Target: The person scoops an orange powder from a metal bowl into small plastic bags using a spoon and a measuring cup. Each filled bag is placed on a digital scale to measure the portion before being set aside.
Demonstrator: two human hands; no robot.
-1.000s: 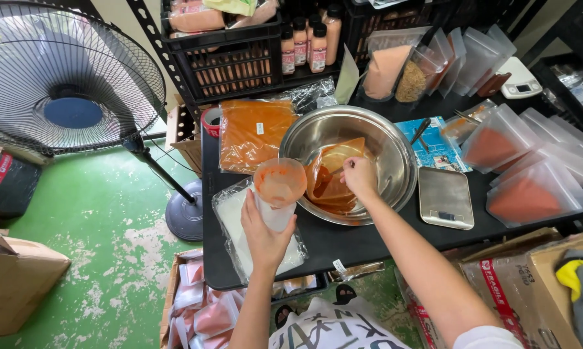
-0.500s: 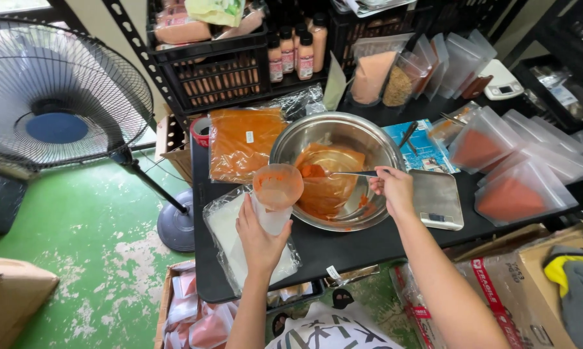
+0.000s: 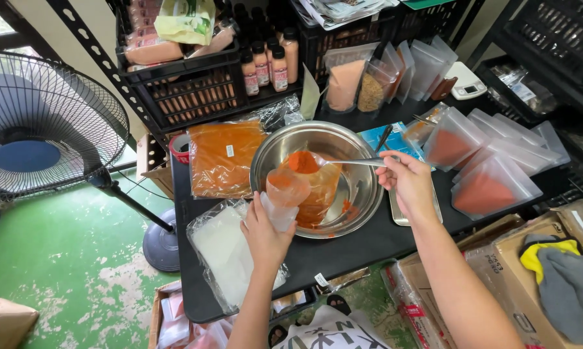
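left hand (image 3: 263,234) grips small clear plastic pouch (image 3: 285,194) open over round steel bowl (image 3: 362,194), catching spills | right hand (image 3: 408,184) pinches metal spoon (image 3: 343,161) heaped with orange powder (image 3: 302,161) above it | black desk (image 3: 343,255)

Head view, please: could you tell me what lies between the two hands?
Between left hand and right hand sits the steel bowl, holding an orange-powder bag.

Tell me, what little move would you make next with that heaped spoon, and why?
Probably tip the spoon so its orange powder drops into the small pouch. The right hand holds the loaded spoon just above the pouch's open mouth, while the left hand holds the pouch over the steel bowl, which should catch any spill.
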